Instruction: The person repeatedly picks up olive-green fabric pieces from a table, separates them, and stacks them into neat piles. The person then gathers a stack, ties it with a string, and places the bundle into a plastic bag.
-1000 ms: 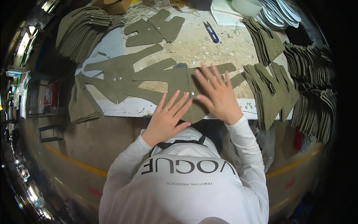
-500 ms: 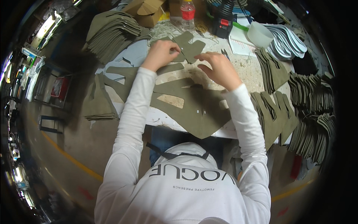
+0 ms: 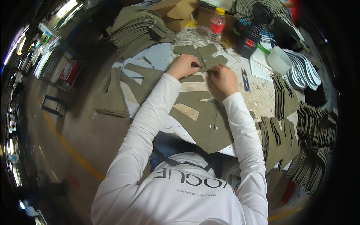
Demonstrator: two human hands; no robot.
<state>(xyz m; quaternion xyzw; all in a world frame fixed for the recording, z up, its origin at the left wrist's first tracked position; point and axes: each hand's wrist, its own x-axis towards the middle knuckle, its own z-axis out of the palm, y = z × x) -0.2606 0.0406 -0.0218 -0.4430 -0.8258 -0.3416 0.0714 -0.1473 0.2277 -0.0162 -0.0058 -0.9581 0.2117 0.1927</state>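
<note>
A small olive cut piece (image 3: pixel 210 53) with branching tabs and tiny white marks lies on the worktable. My left hand (image 3: pixel 183 66) is closed, its thumb and fingertips pinched at the piece's lower left edge. From the right, my right hand (image 3: pixel 225 79) has its fingers drawn together at the lower edge. The fingertips are partly hidden, so the exact grip is hard to see. Nearer to me, a larger olive cut piece (image 3: pixel 210 129) with long strips and a pointed end overhangs the table edge. Another strip-shaped olive piece (image 3: pixel 144 77) lies under my left forearm.
Blue-handled thread snips (image 3: pixel 245 80) lie right of my right hand. Stacks of olive pieces stand at the far left (image 3: pixel 138 32) and right (image 3: pixel 279 138). Behind are a bottle (image 3: pixel 217 27), a fan (image 3: pixel 264 15), a whitish cup (image 3: pixel 279 60) and pale curved pieces (image 3: pixel 303 73).
The whole view has shifted, with things on the table now lower and further right. My right hand has closed in on the small piece, its fingers drawn together from a more spread pose.
</note>
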